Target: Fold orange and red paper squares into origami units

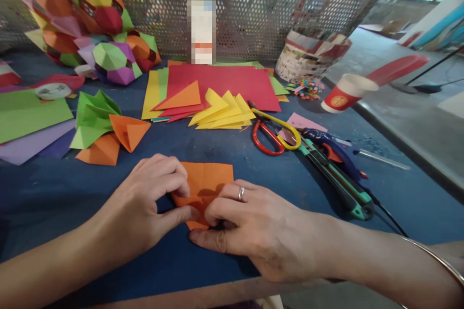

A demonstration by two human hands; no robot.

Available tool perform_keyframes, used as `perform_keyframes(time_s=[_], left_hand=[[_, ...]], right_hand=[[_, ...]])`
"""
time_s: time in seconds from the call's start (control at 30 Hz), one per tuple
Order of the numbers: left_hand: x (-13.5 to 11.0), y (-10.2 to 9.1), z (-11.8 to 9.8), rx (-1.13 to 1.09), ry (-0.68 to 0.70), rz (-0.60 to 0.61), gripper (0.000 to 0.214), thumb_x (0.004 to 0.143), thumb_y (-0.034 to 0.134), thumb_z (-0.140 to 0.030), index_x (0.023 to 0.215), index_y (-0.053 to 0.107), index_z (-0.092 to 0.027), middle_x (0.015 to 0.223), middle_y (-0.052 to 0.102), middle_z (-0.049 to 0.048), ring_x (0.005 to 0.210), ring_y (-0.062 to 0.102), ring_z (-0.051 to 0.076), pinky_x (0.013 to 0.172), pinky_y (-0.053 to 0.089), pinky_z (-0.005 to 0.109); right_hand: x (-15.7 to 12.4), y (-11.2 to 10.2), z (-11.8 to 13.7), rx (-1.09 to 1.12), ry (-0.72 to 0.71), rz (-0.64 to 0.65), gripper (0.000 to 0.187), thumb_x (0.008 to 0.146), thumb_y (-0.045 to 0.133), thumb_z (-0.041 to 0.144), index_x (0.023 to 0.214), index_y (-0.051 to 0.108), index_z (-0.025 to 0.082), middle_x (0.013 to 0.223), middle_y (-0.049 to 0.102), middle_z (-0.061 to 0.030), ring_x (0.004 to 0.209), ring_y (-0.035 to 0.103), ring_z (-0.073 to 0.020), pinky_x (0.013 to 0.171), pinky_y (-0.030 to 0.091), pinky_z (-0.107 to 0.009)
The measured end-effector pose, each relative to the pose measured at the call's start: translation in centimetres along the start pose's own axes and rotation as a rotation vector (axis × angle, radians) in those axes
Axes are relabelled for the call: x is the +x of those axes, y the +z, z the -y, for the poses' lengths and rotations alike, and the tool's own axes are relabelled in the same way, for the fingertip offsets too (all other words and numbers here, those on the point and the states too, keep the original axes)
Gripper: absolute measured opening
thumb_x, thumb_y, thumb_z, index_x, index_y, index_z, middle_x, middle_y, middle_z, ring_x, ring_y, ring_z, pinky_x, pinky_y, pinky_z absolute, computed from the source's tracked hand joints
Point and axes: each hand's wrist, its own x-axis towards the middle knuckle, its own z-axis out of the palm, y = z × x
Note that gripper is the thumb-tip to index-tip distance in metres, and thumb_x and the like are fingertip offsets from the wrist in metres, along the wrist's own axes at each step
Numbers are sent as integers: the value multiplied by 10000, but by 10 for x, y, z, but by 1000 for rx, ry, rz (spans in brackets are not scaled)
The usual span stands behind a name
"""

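A square of orange paper (208, 176) with crease lines lies on the blue table near its front edge. My left hand (155, 195) grips its left side, thumb and curled fingers closed on the sheet. On the lower right side, my right hand (242, 222), with a ring on one finger, pinches the near edge of the same paper. The fingers hide the lower corners. Folded orange pieces (130, 130) and folded green pieces (94, 116) stand just beyond my left hand. Yellow folded triangles (223, 111) and an orange triangle (183, 96) rest on red sheets (224, 82) farther back.
Scissors (275, 135), a green-and-black utility knife (337, 181) and a blue glue gun (333, 147) with a cord lie at the right. A paper cup (348, 94) and a woven basket (308, 55) stand behind them. Colourful paper balls (108, 58) sit at the back left against a perforated panel (246, 14).
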Motion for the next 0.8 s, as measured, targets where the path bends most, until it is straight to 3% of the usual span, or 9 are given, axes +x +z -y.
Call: perform_keyframes(time_s=[0.13,0.37,0.8], left_hand=[[-2,1,7,42,28,-37,273,929,751,-265,800,511,-241,909,575,-17,862,511,204,763,368,361],[-4,-1,10,70,-69,-16,299,887,814,-380,894,541,-258,1024,584,6,915,532,234,812,401,389],[-2,-17,31,180,-148,20,259,943,702,-495,1021,573,-284,1142,624,25,1099,616,298,921,471,434]], right_hand=[[0,1,0,9,5,-14,378,1050,553,175,1414,655,180,1176,708,-72,997,540,-221,819,427,-375],[1,1,1,12,8,-18,378,1043,541,162,1399,666,171,1161,711,-67,980,538,-222,827,418,-377],[1,1,0,8,-6,-32,400,1022,537,127,1387,692,181,1080,687,-63,936,520,-221,836,413,-369]])
